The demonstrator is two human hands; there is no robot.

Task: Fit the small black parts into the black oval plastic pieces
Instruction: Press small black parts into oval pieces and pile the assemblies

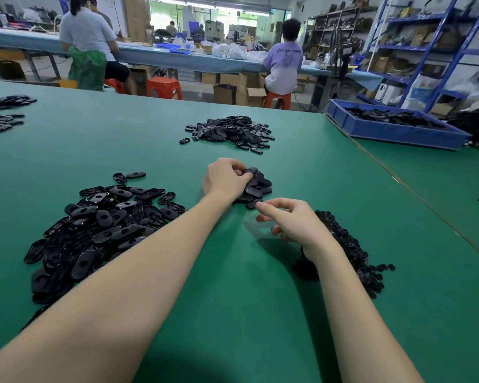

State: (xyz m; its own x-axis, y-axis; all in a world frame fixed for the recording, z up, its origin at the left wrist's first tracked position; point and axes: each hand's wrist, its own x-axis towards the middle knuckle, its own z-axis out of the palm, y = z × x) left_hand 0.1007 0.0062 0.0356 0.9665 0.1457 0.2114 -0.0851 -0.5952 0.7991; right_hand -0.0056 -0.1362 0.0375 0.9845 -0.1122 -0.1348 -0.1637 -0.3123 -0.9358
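Oval black plastic pieces form a small heap [256, 186] in the middle of the green table [233, 299], and the left hand [224, 179] rests on that heap's left side, its fingers curled round the topmost oval piece [250, 171]. The right hand [288, 221] hangs just below and to the right of the same heap, its index fingertip close to the nearest piece at the heap's lower edge; its fingers are loosely bent, and whether they pinch a small part I cannot tell, since the hand is blurred.

Directly under and behind the right wrist lies a mound of small black parts [351, 250], trailing away to the right. To the left of the left forearm spreads a large pile of oval pieces [94, 230], many showing a round hole in the face. Farther up the table, well apart from both hands, sits another pile of ovals [233, 131]. Two more dark heaps [0, 111] lie at the table's far left edge.

On the neighbouring table to the right stands a blue tray [393, 131] holding black parts. Beyond, two seated people [284, 56] work with their backs turned at a long bench, on orange stools [165, 87], beside blue shelving [432, 48].
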